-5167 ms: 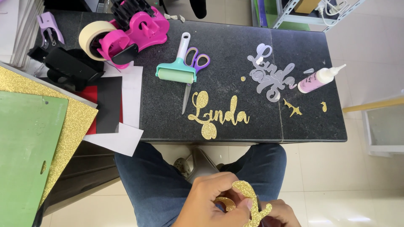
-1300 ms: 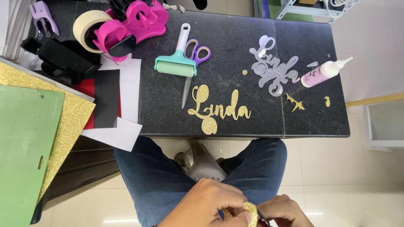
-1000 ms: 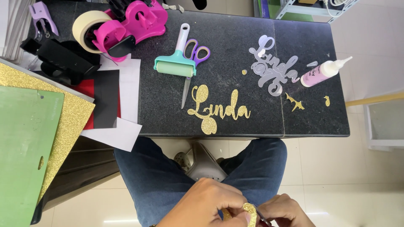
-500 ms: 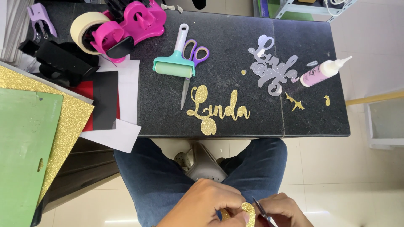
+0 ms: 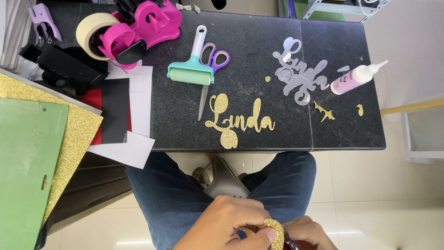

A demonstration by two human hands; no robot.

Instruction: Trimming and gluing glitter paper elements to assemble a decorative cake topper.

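A rough gold glitter sheet (image 5: 76, 139) is seen at the tabletop's (image 5: 249, 134) left edge, gold script lettering (image 5: 240, 121) at its front edge and a glue bottle (image 5: 356, 78) at the right. Below, a curved gold cutout (image 5: 275, 234) stays pinched by the left hand (image 5: 226, 227), fingers closed; the right hand's (image 5: 307, 234) grip cannot be told.
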